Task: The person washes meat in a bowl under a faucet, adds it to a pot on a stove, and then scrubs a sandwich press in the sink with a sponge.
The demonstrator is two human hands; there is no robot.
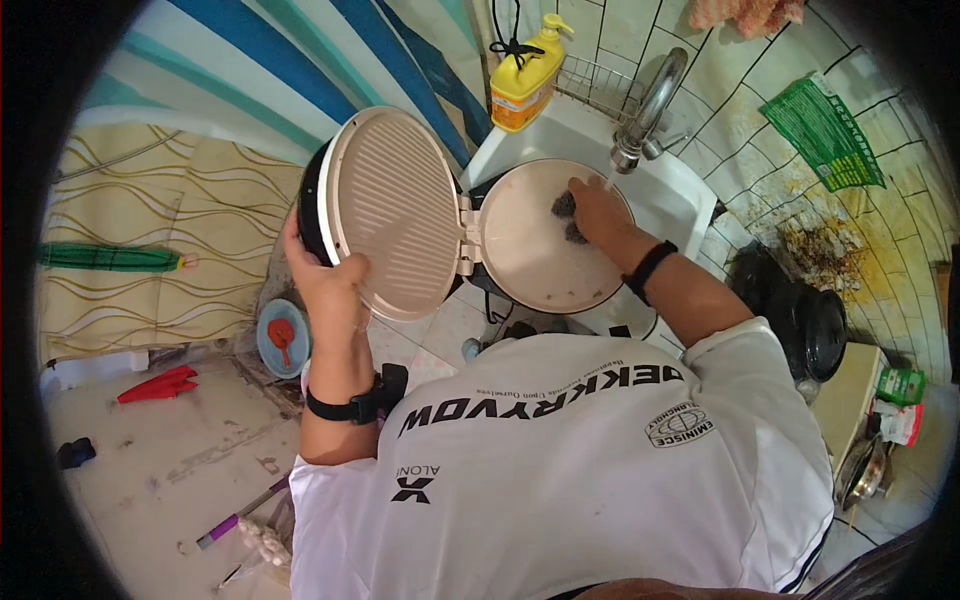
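Note:
A hinged electric griddle lies opened flat over the sink, its ridged lid (397,217) to the left and its round, smooth lower pan (525,255) to the right. My left hand (322,277) grips the outer edge of the lid, thumb on the ridged side. Inside the pan, my right hand (598,214) presses a dark scouring pad (564,206) against the surface near the upper right. Whitish liquid and a few dark bits lie in the pan. Just above my right hand, a thin stream of water runs from the metal faucet (626,150).
The white sink (697,195) stands under the pan. A yellow pump bottle (527,79) and a wire rack (592,82) are at its back edge. A blue basin (283,330) with a red scoop is at the left; black pots (817,330) stand at the right.

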